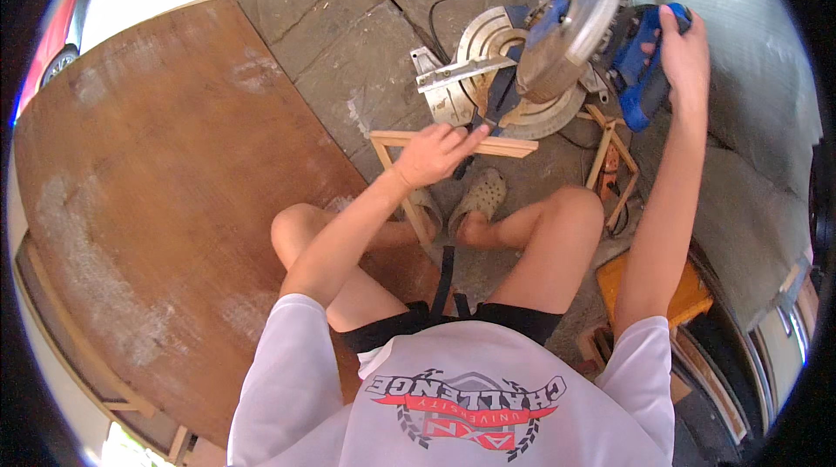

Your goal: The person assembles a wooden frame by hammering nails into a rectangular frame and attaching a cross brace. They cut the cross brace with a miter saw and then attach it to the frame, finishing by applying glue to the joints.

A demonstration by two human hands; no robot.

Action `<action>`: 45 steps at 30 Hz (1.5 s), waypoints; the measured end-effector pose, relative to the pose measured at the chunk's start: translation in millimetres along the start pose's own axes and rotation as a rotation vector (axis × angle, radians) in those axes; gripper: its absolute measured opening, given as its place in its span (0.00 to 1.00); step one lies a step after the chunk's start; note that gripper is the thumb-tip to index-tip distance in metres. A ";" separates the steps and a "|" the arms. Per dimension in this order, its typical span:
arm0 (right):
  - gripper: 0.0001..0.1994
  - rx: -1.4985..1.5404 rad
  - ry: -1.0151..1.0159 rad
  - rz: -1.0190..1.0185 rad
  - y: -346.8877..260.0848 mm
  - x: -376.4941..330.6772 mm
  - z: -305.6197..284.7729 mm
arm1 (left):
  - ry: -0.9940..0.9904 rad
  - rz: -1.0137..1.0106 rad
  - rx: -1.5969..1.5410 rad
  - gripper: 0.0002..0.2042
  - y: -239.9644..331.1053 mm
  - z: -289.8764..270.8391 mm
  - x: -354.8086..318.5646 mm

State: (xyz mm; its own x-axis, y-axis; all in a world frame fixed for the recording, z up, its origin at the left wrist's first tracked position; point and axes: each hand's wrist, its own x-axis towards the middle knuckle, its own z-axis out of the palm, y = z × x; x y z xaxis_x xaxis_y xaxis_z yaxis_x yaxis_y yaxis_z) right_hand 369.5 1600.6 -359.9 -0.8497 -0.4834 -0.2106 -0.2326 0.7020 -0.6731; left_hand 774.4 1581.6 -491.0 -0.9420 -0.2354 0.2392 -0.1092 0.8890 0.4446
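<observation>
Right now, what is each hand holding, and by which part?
Right hand: miter saw, by its blue handle. Left hand: wooden frame, by its far bar.

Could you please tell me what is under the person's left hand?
A wooden strip passes under the left hand and shows on either side of it. The stretch directly beneath is covered, so I cannot tell what else lies there.

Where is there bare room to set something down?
The wide brown board at left is largely bare; so is the concrete between it and the saw. It's crowded before the saw, where the left hand holds a wooden strip, and beside the right knee: more strips, an orange tool.
</observation>
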 end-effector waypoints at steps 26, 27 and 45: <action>0.20 -0.125 -0.174 0.023 20.4 42.6 -26.0 | -0.067 0.189 0.808 0.28 -84.0 178.5 29.5; 0.20 -0.164 -0.161 0.018 19.9 41.2 -27.0 | -0.071 0.181 0.780 0.27 -86.2 176.9 30.5; 0.14 0.219 -0.027 0.176 34.1 -37.7 -16.2 | -0.137 0.076 0.278 0.18 -111.7 178.7 39.8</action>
State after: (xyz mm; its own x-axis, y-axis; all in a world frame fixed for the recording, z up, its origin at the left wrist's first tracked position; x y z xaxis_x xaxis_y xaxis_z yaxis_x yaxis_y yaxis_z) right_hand 386.0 1651.2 -363.4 -0.8546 -0.3796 -0.3544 0.0279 0.6479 -0.7612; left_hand 692.4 1543.2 -685.4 -0.9826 -0.1257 0.1364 -0.1015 0.9799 0.1720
